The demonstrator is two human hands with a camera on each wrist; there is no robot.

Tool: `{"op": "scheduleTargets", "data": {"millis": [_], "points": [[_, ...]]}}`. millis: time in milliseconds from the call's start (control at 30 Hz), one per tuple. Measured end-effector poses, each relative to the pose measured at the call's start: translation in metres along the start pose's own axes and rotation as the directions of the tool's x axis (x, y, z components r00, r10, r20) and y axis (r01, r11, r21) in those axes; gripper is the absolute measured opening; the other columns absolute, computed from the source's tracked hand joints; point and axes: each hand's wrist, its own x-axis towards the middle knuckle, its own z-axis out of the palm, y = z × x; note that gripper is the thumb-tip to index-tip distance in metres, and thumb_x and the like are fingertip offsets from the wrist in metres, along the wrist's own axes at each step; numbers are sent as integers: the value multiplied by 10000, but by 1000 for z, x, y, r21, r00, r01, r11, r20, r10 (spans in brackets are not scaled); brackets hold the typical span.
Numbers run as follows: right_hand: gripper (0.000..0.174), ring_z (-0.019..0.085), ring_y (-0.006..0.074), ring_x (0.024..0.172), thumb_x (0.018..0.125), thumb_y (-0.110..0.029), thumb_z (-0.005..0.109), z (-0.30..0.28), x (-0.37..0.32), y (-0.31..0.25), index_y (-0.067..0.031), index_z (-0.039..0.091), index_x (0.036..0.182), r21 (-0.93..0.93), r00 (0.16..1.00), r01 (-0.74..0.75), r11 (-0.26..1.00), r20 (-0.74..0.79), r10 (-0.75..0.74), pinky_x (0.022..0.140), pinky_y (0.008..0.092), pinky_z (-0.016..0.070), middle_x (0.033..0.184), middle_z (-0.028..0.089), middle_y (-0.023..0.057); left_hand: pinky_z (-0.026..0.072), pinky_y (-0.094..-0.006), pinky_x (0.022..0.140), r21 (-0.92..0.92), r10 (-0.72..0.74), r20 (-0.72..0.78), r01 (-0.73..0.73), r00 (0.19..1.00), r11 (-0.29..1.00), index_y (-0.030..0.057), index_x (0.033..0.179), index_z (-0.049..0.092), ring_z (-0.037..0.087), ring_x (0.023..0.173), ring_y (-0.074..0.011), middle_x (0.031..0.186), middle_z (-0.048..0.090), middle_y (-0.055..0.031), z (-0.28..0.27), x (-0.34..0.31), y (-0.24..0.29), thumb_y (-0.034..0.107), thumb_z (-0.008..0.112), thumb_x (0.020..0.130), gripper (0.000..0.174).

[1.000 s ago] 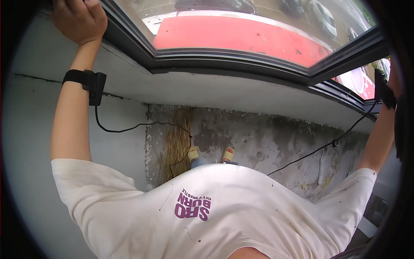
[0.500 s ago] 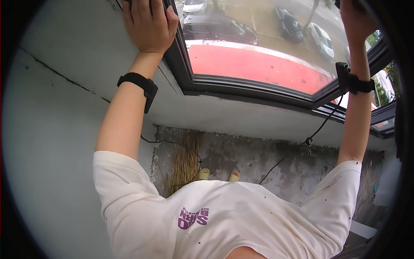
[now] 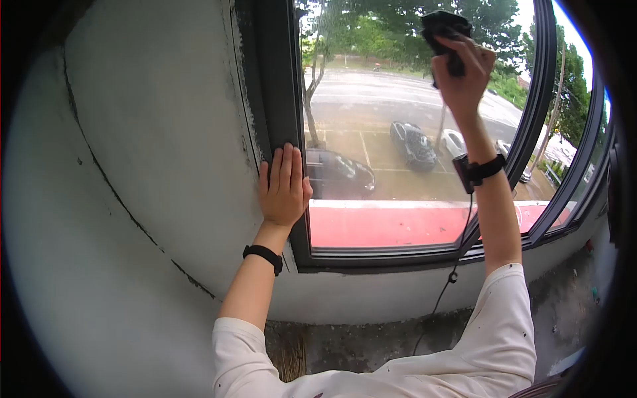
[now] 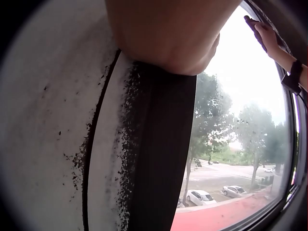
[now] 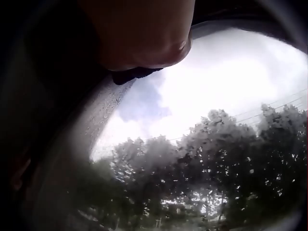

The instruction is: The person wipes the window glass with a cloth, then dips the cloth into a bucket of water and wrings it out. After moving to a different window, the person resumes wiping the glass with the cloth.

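Note:
High up at the window pane [image 3: 358,126], my right hand [image 3: 466,78] grips a black handled tool [image 3: 446,25] with curled fingers. From the side, in the left wrist view, the same black tool [image 4: 255,32] looks long and narrow, close to the glass. The right wrist view shows only its dark edge [image 5: 134,75] below the hand. My left hand [image 3: 285,189] rests flat on the dark window frame [image 3: 275,79], its fingers straight and pointing up. In the left wrist view the heel of that hand [image 4: 168,57] covers part of the frame.
A pale wall [image 3: 152,132] with a long dark crack stands on the left. From the right wrist strap a black cable [image 3: 434,308] hangs down. Dry straw [image 3: 287,351] lies on the floor below. Parked cars [image 3: 413,144] and a red ledge [image 3: 378,222] show outside the glass.
The head view has tilted up toward the window. My right hand has risen from the right side to the upper pane, with the black tool now visible. The left hand stays at the frame.

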Motion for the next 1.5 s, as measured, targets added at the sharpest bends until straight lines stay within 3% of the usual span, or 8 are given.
{"op": "scheduleTargets", "data": {"millis": [300, 467, 633, 800, 900, 1033, 1233, 1500], "points": [[230, 543, 177, 1039, 614, -225, 746, -15, -76, -95, -239, 768, 843, 431, 824, 332, 839, 300, -480, 925, 391, 442, 1068, 689, -92, 231, -486, 1241, 41, -12, -13, 12, 1000, 999, 37, 1528, 453, 458, 1434, -250, 1567, 469, -121, -1, 0, 1, 234, 431, 946, 615], [258, 602, 245, 920, 704, -101, 683, -34, -12, 11, -169, 785, 930, 86, 983, 81, 993, 157, -94, 888, 373, 446, 1040, 762, 60, 192, -500, 1252, -9, -3, 22, 3, 1000, 1000, 6, 1527, 442, 434, 1447, -285, 1568, 453, -158, -3, -2, 1, 233, 427, 926, 642], [223, 554, 227, 964, 793, -276, 707, 41, 61, -19, -205, 735, 1003, -164, 965, -260, 952, -12, 262, 849, 411, 406, 1098, 753, -28, 179, -523, 1252, -25, 16, 15, -16, 1000, 1000, -36, 1512, 442, 416, 1453, -333, 1563, 437, -206, -2, -2, 0, 264, 405, 924, 661], [259, 523, 200, 1099, 717, -307, 777, 35, -23, -130, -239, 748, 965, 259, 926, 184, 948, 279, -256, 976, 406, 407, 1179, 664, -72, 185, -530, 1248, -46, 10, 37, -9, 999, 999, -39, 1515, 433, 409, 1459, -337, 1572, 428, -206, -1, -3, 1, 238, 423, 908, 667], [246, 547, 185, 1080, 726, -323, 684, -18, -82, -111, -253, 743, 955, 219, 855, 341, 914, 333, -399, 928, 396, 453, 1098, 657, -78, 185, -521, 1250, -26, 0, 45, 1, 999, 1000, -36, 1519, 430, 408, 1462, -332, 1579, 423, -199, -3, -1, 2, 221, 433, 892, 678], [380, 593, 312, 918, 669, -162, 646, -67, -78, -18, -145, 765, 1030, -20, 931, 206, 978, 311, -190, 847, 450, 469, 1010, 697, 96, 183, -507, 1254, -19, -6, 21, 6, 1000, 1000, -28, 1520, 433, 408, 1464, -315, 1580, 429, -183, -4, -1, 1, 217, 438, 880, 685], [288, 551, 248, 950, 815, -251, 649, 5, 32, 28, -196, 725, 1087, -281, 942, -336, 899, -98, 321, 861, 432, 413, 1143, 738, 10, 185, -505, 1254, -34, -6, 18, 6, 1000, 999, -25, 1520, 435, 416, 1460, -313, 1571, 445, -179, -4, -2, 1, 221, 445, 874, 691], [264, 540, 216, 1082, 690, -262, 737, -13, -82, -112, -208, 735, 948, 271, 942, 134, 953, 264, -208, 946, 418, 436, 1163, 656, -44, 228, -529, 1228, 23, -24, 31, 23, 999, 999, -6, 1519, 444, 436, 1449, -314, 1576, 443, -170, -2, -3, 2, 206, 442, 873, 679]]}}
